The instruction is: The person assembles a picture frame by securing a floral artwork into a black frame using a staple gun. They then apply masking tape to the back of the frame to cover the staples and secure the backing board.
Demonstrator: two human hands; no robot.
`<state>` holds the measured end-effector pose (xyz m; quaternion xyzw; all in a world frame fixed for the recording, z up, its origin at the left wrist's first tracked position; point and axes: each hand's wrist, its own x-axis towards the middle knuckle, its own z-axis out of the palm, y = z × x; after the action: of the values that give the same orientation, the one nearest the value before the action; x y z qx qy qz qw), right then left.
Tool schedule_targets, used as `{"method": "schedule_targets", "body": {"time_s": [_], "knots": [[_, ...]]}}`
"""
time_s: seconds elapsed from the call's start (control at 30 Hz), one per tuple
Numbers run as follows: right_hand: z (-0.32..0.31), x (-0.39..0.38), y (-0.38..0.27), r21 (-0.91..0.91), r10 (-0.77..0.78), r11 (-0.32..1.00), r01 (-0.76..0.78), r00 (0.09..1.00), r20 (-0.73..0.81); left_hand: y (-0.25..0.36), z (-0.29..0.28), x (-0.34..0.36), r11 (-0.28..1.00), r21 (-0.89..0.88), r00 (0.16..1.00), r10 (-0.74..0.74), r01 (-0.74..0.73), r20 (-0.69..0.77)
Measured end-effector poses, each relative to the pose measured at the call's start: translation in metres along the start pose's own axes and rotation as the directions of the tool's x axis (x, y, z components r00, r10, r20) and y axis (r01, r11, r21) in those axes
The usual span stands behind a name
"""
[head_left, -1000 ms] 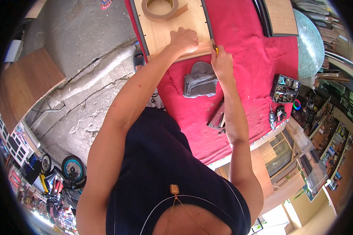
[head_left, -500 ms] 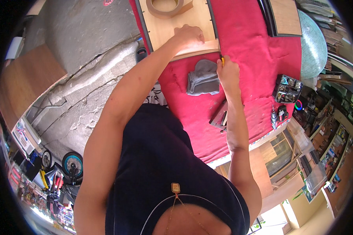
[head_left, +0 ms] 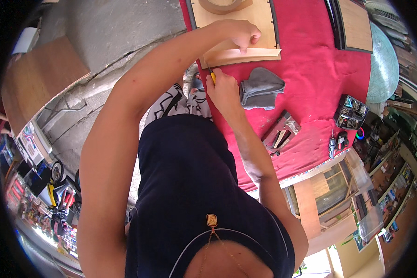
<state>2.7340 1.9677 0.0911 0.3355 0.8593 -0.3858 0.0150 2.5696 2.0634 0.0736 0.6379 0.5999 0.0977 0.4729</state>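
A pale wooden panel [head_left: 264, 28] with dark side edges lies on the red cloth. Along its near end runs a glossy wood-toned strip of tape [head_left: 264, 54]. My left hand [head_left: 245, 34] is over the panel, its fingers curled, one digit pressing down on the strip. At the strip's left end, my right hand [head_left: 224, 88] is closed around a yellow-handled utility knife [head_left: 213, 76], whose tip is at the panel's near left corner. Beyond my left hand, a roll of wide tan tape [head_left: 224, 8] is partly cut off by the top edge.
Right of my right hand sits a folded grey cloth [head_left: 262, 88]. An open dark box [head_left: 282, 132], a compartment tray of hardware [head_left: 351, 113] and a drill-like tool [head_left: 332, 146] are farther right on the red cloth [head_left: 310, 88]. Framed boards [head_left: 352, 28] stand at the far right.
My right hand has moved left with the knife, from the strip's right end to its left end. My left hand now presses nearer the strip's middle. The whole view has shifted slightly.
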Motion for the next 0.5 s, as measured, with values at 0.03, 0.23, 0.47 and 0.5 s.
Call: {"method": "schedule_targets", "body": {"time_s": [0.03, 0.23, 0.47, 0.5], "knots": [[0.001, 0.000, 0.000, 0.002, 0.005, 1.000, -0.005, 1.000, -0.005, 0.001, 0.000, 0.001, 1.000, -0.017, 1.000, -0.008, 0.008, -0.002], [0.007, -0.002, -0.004, -0.020, 0.042, 0.999, -0.043, 0.999, -0.021, 0.003, -0.002, 0.004, 0.997, -0.059, 0.999, -0.039, 0.041, 0.021], [0.007, 0.003, -0.018, -0.084, 0.118, 0.990, -0.117, 0.993, 0.008, 0.002, -0.002, 0.005, 0.998, -0.055, 0.999, -0.037, 0.037, 0.013], [0.008, 0.003, -0.020, -0.108, 0.134, 0.985, -0.133, 0.991, 0.010, 0.003, -0.002, 0.005, 0.998, -0.052, 0.999, -0.032, 0.033, 0.014]]}}
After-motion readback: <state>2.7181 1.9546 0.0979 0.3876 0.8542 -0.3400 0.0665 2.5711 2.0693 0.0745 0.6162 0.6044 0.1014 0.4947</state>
